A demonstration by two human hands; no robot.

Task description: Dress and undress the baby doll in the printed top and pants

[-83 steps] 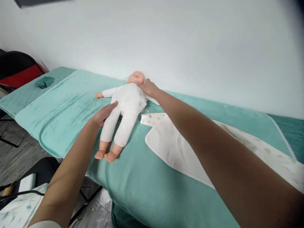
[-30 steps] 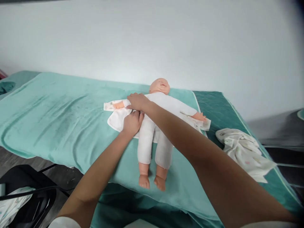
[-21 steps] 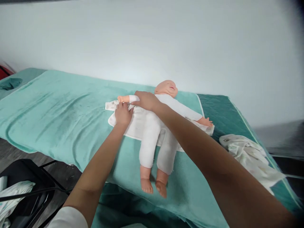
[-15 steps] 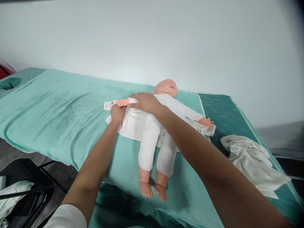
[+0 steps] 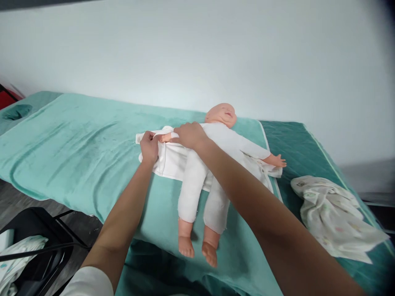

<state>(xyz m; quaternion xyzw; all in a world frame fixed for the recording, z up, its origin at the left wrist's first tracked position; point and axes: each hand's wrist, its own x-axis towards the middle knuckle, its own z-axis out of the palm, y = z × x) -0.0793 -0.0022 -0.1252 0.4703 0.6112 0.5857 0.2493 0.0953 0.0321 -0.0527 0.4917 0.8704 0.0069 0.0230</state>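
Observation:
A baby doll (image 5: 212,164) in a white bodysuit lies on its back on a white garment (image 5: 168,160) spread over the teal towel (image 5: 77,152). My left hand (image 5: 149,146) pinches the garment's sleeve opening beside the doll's arm. My right hand (image 5: 189,135) is closed round that arm at the wrist, its small hand poking out between my two hands. The doll's other arm (image 5: 271,158) lies stretched out on the garment.
A crumpled patterned cloth (image 5: 333,218) lies at the right end of the padded table (image 5: 296,144). A black chair (image 5: 33,242) with patterned fabric stands on the floor at lower left. A white wall runs right behind the table.
Since 2.8 s ago the doll has been moved onto the white garment. In the last second my left hand lifted the sleeve edge while my right hand took hold of the doll's arm.

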